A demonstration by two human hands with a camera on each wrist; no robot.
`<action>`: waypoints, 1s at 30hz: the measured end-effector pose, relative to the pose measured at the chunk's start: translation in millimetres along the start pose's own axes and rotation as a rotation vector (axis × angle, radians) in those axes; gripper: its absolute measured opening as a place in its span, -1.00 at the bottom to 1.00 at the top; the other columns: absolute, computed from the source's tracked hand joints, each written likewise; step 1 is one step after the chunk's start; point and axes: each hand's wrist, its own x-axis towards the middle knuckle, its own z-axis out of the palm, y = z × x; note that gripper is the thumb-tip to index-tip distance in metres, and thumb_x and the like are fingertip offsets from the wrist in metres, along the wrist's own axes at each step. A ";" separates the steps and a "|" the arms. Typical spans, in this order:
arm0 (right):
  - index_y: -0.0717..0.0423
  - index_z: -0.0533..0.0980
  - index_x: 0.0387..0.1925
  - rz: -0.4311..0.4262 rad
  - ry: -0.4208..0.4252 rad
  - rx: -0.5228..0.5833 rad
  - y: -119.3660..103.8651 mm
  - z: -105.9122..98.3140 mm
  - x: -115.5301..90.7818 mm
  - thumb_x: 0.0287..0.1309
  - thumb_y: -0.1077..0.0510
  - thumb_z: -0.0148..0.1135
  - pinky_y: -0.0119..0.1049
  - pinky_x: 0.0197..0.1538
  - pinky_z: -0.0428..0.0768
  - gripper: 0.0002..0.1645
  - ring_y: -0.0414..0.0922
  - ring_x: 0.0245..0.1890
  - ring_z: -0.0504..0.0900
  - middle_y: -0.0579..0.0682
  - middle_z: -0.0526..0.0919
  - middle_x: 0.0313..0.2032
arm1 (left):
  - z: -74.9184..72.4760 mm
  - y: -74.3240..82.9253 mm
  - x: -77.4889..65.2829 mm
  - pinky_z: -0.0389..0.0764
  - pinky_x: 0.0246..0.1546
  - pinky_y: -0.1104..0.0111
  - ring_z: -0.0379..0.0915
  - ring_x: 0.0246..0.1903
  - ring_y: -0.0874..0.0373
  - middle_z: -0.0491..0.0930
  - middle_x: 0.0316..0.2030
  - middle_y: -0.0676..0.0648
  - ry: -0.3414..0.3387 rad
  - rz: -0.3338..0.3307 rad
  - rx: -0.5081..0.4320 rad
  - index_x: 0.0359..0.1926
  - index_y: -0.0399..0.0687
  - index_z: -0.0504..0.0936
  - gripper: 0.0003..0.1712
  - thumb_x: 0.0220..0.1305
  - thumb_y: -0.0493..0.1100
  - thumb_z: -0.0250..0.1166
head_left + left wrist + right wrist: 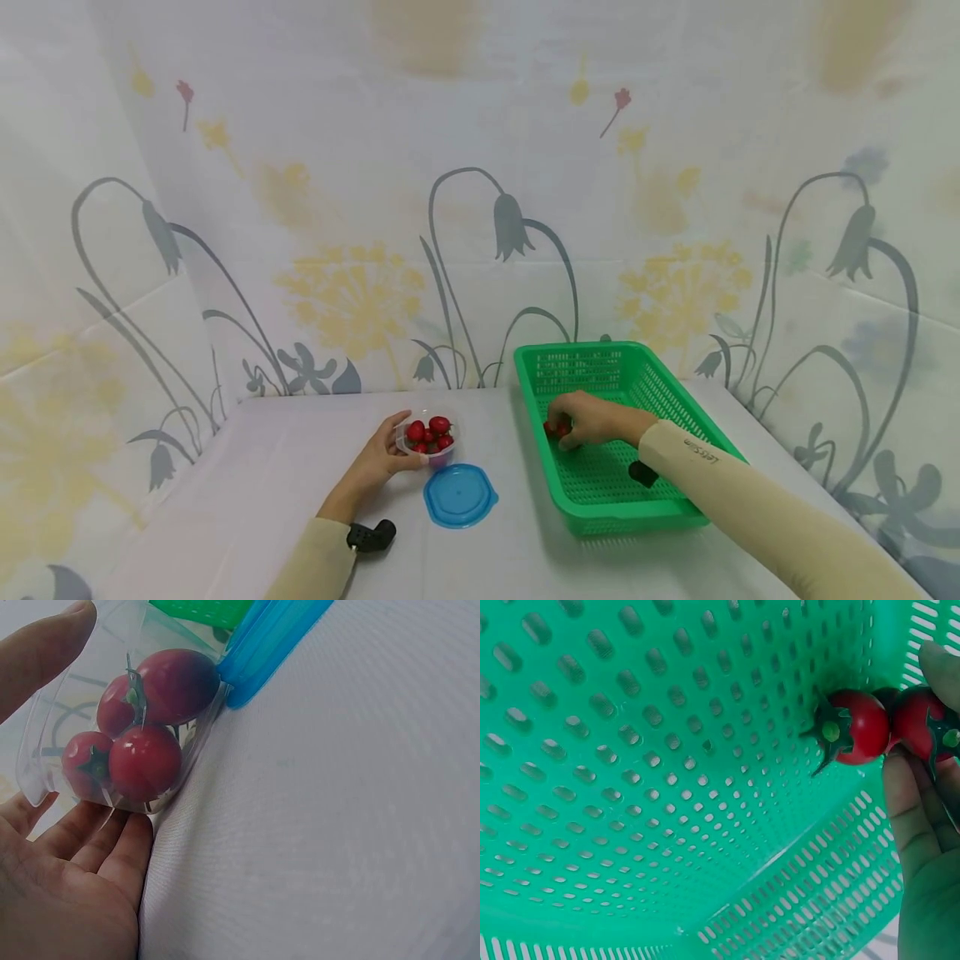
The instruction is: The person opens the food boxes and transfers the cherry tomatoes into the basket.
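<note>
Head view: My left hand grips a small clear plastic container holding red cherry tomatoes, a round blue plastic lid lying just beside it on the white-covered table; my right hand is down inside a rectangular green perforated plastic basket. Left wrist view: My left hand spans the container, tomatoes clustered within. Right wrist view: My right hand pinches a red, green-topped tomato in the basket, a second tomato close against it.
</note>
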 end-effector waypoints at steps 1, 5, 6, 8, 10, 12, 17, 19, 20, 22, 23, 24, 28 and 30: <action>0.10 0.55 -0.19 -0.001 -0.002 -0.004 0.0 0.0 0.0 0.02 0.22 0.42 -0.25 -0.24 0.54 -0.71 -0.20 -0.29 0.50 -0.14 0.55 -0.29 | 0.1 -0.2 0.0 0.26 0.23 -0.05 0.18 0.29 -0.28 0.07 0.40 -0.33 0.000 -0.004 -0.002 0.45 -0.06 0.05 0.07 0.01 -0.16 0.49; 0.10 0.55 -0.18 -0.001 -0.005 -0.009 0.1 0.0 -0.5 0.02 0.20 0.42 -0.26 -0.25 0.54 -0.71 -0.21 -0.30 0.50 -0.15 0.55 -0.31 | -0.1 0.6 -0.4 0.27 0.23 -0.06 0.17 0.29 -0.29 0.03 0.41 -0.34 -0.001 -0.002 0.009 0.45 -0.05 0.05 0.07 0.01 -0.16 0.49; 0.10 0.55 -0.19 -0.001 -0.006 -0.009 0.2 0.2 -0.6 0.02 0.19 0.43 -0.26 -0.25 0.54 -0.71 -0.21 -0.30 0.50 -0.16 0.55 -0.31 | -0.1 0.7 -0.1 0.26 0.23 -0.05 0.16 0.30 -0.28 0.02 0.42 -0.33 -0.001 -0.006 0.006 0.45 -0.03 0.06 0.07 0.01 -0.16 0.49; 0.09 0.55 -0.19 0.004 -0.004 -0.010 1.0 0.4 -0.7 0.02 0.19 0.43 -0.25 -0.24 0.54 -0.70 -0.21 -0.30 0.51 -0.16 0.55 -0.31 | -0.1 1.3 0.1 0.28 0.22 -0.05 0.18 0.29 -0.27 0.01 0.42 -0.34 -0.002 -0.002 0.010 0.46 -0.03 0.06 0.06 0.02 -0.17 0.49; 0.08 0.55 -0.18 0.003 -0.003 -0.013 1.5 0.6 -0.8 0.01 0.17 0.44 -0.25 -0.24 0.55 -0.69 -0.21 -0.30 0.51 -0.15 0.56 -0.30 | -0.1 1.3 0.3 0.29 0.22 -0.05 0.19 0.28 -0.27 0.02 0.42 -0.33 -0.002 0.001 0.009 0.45 -0.03 0.06 0.05 0.02 -0.18 0.48; 0.08 0.55 -0.18 0.001 -0.002 -0.016 1.8 0.3 -0.8 0.01 0.17 0.44 -0.25 -0.23 0.54 -0.69 -0.20 -0.29 0.52 -0.14 0.56 -0.29 | -0.1 1.2 0.6 0.30 0.21 -0.04 0.20 0.28 -0.26 0.03 0.42 -0.33 0.000 0.004 0.007 0.45 -0.03 0.06 0.04 0.03 -0.20 0.47; 0.10 0.55 -0.18 -0.010 0.000 -0.017 0.5 -1.2 -1.0 0.02 0.16 0.44 -0.25 -0.24 0.54 -0.69 -0.19 -0.30 0.53 -0.11 0.58 -0.30 | 0.1 0.7 1.3 0.31 0.20 -0.04 0.23 0.27 -0.24 0.05 0.41 -0.32 0.003 0.010 0.003 0.45 -0.03 0.06 0.03 0.03 -0.23 0.46; 0.10 0.55 -0.19 -0.011 0.004 -0.019 0.2 -1.4 -0.9 0.01 0.16 0.44 -0.26 -0.24 0.55 -0.69 -0.19 -0.30 0.53 -0.11 0.58 -0.31 | 0.2 -0.2 1.9 0.33 0.20 -0.03 0.27 0.24 -0.22 0.07 0.40 -0.32 0.006 0.010 -0.001 0.45 -0.04 0.06 0.03 0.03 -0.24 0.46; 0.10 0.56 -0.20 -0.010 0.005 -0.018 0.4 -1.4 -0.9 0.01 0.16 0.44 -0.26 -0.24 0.55 -0.70 -0.19 -0.31 0.52 -0.11 0.58 -0.31 | 0.3 -0.7 2.1 0.34 0.20 -0.02 0.29 0.22 -0.20 0.09 0.40 -0.32 0.008 0.010 -0.001 0.45 -0.05 0.07 0.03 0.03 -0.24 0.46; 0.09 0.56 -0.21 -0.008 0.009 -0.018 0.2 -1.8 -1.1 0.01 0.15 0.45 -0.26 -0.25 0.55 -0.70 -0.20 -0.31 0.52 -0.12 0.58 -0.32 | 0.5 -1.4 2.3 0.36 0.19 -0.01 0.33 0.19 -0.17 0.10 0.39 -0.32 0.008 0.011 0.001 0.45 -0.05 0.07 0.03 0.03 -0.24 0.46; 0.08 0.57 -0.21 -0.003 0.011 -0.019 0.3 -1.9 -1.0 0.01 0.15 0.44 -0.26 -0.25 0.54 -0.71 -0.20 -0.31 0.51 -0.12 0.58 -0.32 | 0.7 -1.2 2.2 0.36 0.19 0.00 0.34 0.18 -0.15 0.11 0.39 -0.32 0.009 0.011 -0.002 0.45 -0.05 0.08 0.03 0.03 -0.24 0.46; 0.08 0.57 -0.22 -0.004 0.014 -0.017 0.5 -1.9 -1.0 0.01 0.15 0.44 -0.26 -0.25 0.54 -0.72 -0.19 -0.31 0.51 -0.11 0.58 -0.33 | 0.8 -1.0 1.7 0.37 0.19 0.00 0.35 0.17 -0.15 0.11 0.39 -0.32 0.009 0.012 -0.002 0.45 -0.05 0.08 0.03 0.03 -0.24 0.46; 0.08 0.58 -0.23 0.000 0.022 0.000 -0.8 -3.3 -1.5 0.03 0.18 0.42 -0.23 -0.25 0.53 -0.75 -0.12 -0.30 0.52 -0.07 0.58 -0.32 | 1.5 -1.3 1.9 0.37 0.18 -0.01 0.35 0.16 -0.15 0.11 0.39 -0.33 0.015 0.012 0.003 0.44 -0.05 0.09 0.02 0.03 -0.25 0.46; 0.09 0.58 -0.22 0.003 0.022 0.017 -2.3 -5.1 -2.6 0.04 0.20 0.41 -0.21 -0.24 0.53 -0.77 -0.06 -0.27 0.53 -0.04 0.58 -0.30 | 1.7 -1.4 2.2 0.38 0.18 0.00 0.36 0.16 -0.15 0.13 0.38 -0.33 0.014 0.013 -0.005 0.44 -0.06 0.08 0.02 0.03 -0.26 0.46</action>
